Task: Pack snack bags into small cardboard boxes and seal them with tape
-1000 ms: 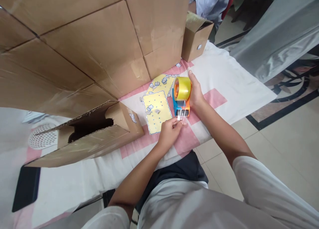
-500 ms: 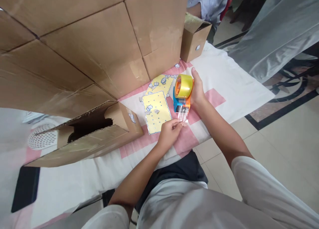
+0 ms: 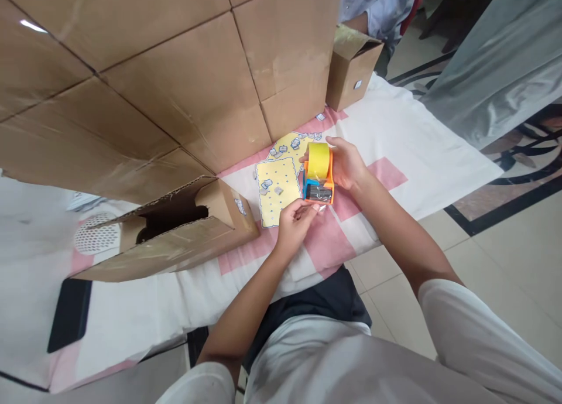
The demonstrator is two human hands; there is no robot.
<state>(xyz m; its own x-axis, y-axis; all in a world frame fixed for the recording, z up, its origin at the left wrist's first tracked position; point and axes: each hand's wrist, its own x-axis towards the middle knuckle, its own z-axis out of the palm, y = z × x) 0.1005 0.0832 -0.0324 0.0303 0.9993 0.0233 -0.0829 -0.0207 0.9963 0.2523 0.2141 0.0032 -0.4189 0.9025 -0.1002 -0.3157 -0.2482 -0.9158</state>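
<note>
My right hand (image 3: 349,163) grips a tape dispenser (image 3: 318,192) with an orange and blue frame, loaded with a roll of yellow tape (image 3: 318,160). Just below the dispenser's front, my left hand (image 3: 295,223) is closed in a pinch on a small end of clear tape (image 3: 322,208). Left of the dispenser lies a yellow patterned sheet (image 3: 276,204) with small pieces on it. A second yellow sheet (image 3: 287,143), partly covered by the first, also carries several small grey-white pieces.
Stacked cardboard boxes (image 3: 175,88) form a wall behind. An open carton (image 3: 193,240) stands at left, beside a white perforated object (image 3: 96,235) and a dark flat object (image 3: 69,315). Another carton (image 3: 351,79) stands at the back right, near a person's sleeve (image 3: 386,12).
The dispenser has tipped, bringing its dark front into fuller view. The tape stretched between it and my left hand is shorter. My right fingers now reach around the roll.
</note>
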